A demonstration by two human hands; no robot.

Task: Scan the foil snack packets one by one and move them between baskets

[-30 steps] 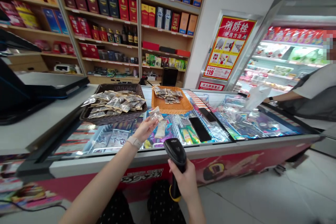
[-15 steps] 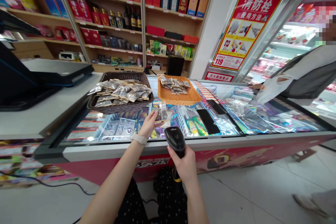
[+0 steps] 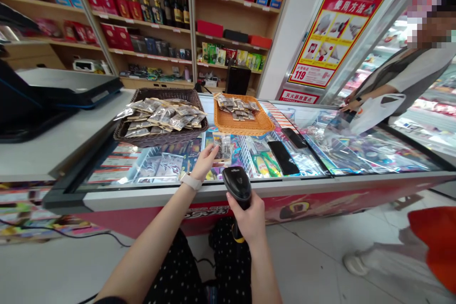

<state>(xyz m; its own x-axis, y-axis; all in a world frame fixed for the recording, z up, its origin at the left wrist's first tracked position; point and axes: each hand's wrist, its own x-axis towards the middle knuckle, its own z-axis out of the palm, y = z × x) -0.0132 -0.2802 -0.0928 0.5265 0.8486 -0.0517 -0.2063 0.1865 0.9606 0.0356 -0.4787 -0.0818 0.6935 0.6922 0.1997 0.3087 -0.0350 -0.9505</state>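
My right hand [image 3: 251, 218] is wrapped round the handle of a black barcode scanner [image 3: 237, 184], its head pointing forward at the freezer's front edge. My left hand [image 3: 205, 161], with a pale band on the wrist, pinches the left edge of a small clear packet [image 3: 223, 146] with dark contents. This packet is over the freezer's glass top, in front of the baskets. Behind my left hand, a dark brown wicker basket [image 3: 128, 138] holds a heap of similar packets. An orange basket [image 3: 245, 128] to its right holds a smaller pile of them.
Two black phones [image 3: 283, 157] [image 3: 294, 137] lie on the glass of the chest freezer [image 3: 142, 198]. A weighing scale [image 3: 71, 86] stands on the left counter. At right, a person [image 3: 409, 71] has a white plastic bag [image 3: 377, 110]; someone in orange [image 3: 434, 242] is nearer.
My left hand and the packet have shifted slightly forward and right. The scanner stays nearly still. A person in orange has entered at lower right, and the view has tilted down a little.
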